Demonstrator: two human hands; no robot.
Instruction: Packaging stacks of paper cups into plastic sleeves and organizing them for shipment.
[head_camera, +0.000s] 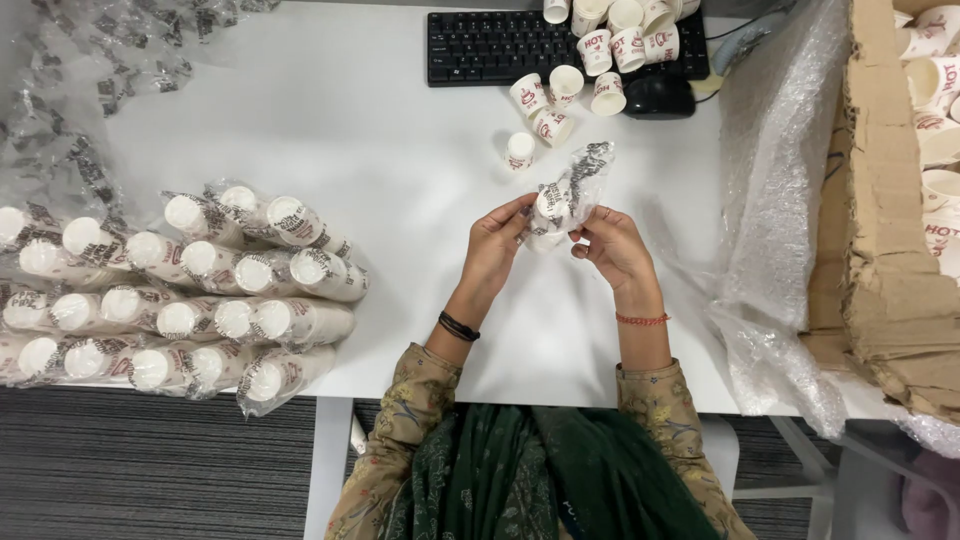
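Note:
My left hand (494, 246) and my right hand (612, 244) meet over the middle of the white table (380, 120). Between them they hold a small stack of white paper cups inside a clear printed plastic sleeve (566, 196). The sleeve's loose end sticks up and away from me. Both hands grip the cup end of the sleeve with the fingertips. A dark band is on my left wrist and a red thread on my right wrist.
Several wrapped cup stacks (190, 300) lie piled at the table's left edge. Loose paper cups (548, 100) lie beside a black keyboard (490, 45) and mouse (658, 97). Bubble wrap (780, 210) and a torn cardboard box (885, 230) of cups fill the right side. Empty sleeves (110, 60) lie top left.

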